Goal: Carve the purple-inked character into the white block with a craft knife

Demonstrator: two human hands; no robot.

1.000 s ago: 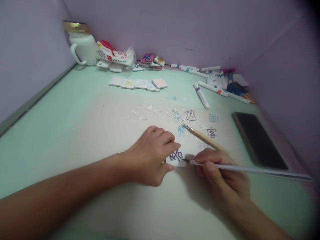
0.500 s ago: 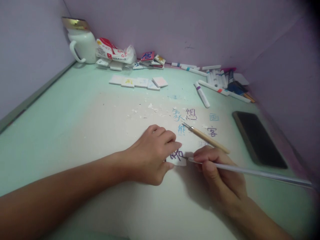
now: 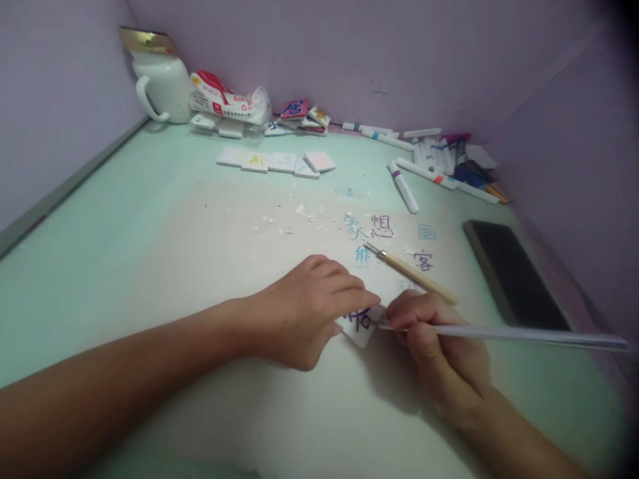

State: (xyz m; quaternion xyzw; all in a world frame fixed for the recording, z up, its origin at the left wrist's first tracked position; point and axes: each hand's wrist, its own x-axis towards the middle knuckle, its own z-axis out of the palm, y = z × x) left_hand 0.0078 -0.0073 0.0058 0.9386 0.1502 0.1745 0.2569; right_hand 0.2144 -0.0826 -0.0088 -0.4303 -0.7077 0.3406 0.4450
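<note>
Square white purple-inked tile (image 3: 360, 336), on pale-green table (image 3: 110, 259), pinched by half-curled left hand (image 3: 317, 313); slim silver pen-shaped tool (image 3: 529, 336), in closed right hand (image 3: 446, 359). Apparent step: carving; next cut likely needs firm bracing.

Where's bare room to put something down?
Mostly bare: pale green tabletop beyond the left forearm, left of the tiny white scraps; also nearer, between both forearms. Crowded: toward the purple wall (white handled mug, square white tiles, slim white markers), and around the small white card.
</note>
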